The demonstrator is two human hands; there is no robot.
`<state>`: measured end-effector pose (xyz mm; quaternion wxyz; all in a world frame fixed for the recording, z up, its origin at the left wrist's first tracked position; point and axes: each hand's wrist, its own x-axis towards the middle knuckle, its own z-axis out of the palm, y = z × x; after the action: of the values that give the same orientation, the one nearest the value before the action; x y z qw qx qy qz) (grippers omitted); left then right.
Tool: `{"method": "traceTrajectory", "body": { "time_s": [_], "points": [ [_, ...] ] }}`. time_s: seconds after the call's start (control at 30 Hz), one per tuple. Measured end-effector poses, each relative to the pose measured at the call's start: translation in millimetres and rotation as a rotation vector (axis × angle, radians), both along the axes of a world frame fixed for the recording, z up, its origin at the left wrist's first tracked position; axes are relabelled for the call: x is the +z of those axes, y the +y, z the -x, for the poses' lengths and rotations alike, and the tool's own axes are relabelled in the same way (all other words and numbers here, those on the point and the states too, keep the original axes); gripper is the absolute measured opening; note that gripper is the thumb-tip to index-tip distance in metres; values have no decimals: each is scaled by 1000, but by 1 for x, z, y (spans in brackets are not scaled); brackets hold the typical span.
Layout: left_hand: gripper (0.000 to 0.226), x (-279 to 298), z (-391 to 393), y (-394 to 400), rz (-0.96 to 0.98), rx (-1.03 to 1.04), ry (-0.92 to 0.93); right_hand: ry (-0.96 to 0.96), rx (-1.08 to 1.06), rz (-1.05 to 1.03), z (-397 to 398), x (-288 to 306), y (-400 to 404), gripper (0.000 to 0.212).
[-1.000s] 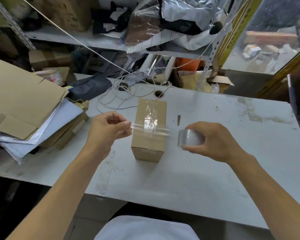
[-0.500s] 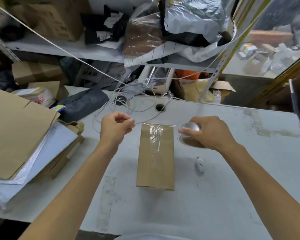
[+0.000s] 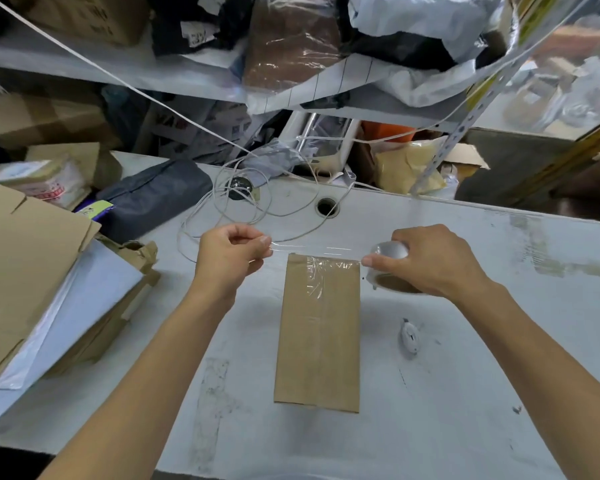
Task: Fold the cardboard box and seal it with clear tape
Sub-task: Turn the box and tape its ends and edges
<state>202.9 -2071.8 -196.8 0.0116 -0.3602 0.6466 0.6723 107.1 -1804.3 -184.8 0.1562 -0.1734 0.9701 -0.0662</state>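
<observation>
A closed brown cardboard box [image 3: 317,334] lies on the white table [image 3: 465,393], with wrinkled clear tape on its far end. My left hand [image 3: 231,259] pinches the free end of a clear tape strip [image 3: 312,247] just left of the box's far edge. My right hand [image 3: 430,261] grips the tape roll [image 3: 388,268] to the right of that edge. The strip is stretched taut between both hands, right over the far edge of the box.
A small white object [image 3: 410,337] lies right of the box. A stack of flat cardboard and white sheets [image 3: 32,278] fills the left side. Loose white cord [image 3: 243,206] and a cable hole [image 3: 327,206] lie beyond the hands. Cluttered shelves stand behind the table.
Both hands carried the stretched tape from over the box's middle to its far edge and lowered it. The camera view tilted downward, so the box's top now shows lengthwise.
</observation>
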Motion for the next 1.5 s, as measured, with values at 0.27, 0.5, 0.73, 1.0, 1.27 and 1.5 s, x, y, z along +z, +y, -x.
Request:
{"method": "traceTrajectory", "body": {
  "time_s": [0.27,0.5,0.73,1.0,1.27,1.5],
  "points": [
    [5,3,-2,0,-34,-7,-58,-56,29,-23,4,5,1,66],
    [7,6,-8,2,-49,13,-14,-16,15,37,-3,12,6,68],
    [11,13,-10,4,-122,40,102,24,2,134,-9,26,10,70],
    [13,-4,-6,6,-183,28,36,-41,-13,65,-3,12,8,61],
    [14,-12,-3,8,-174,55,124,-34,-59,116,-4,7,10,64],
    [19,-12,-2,9,-323,39,191,-8,-53,130,-4,14,11,63]
  ]
}}
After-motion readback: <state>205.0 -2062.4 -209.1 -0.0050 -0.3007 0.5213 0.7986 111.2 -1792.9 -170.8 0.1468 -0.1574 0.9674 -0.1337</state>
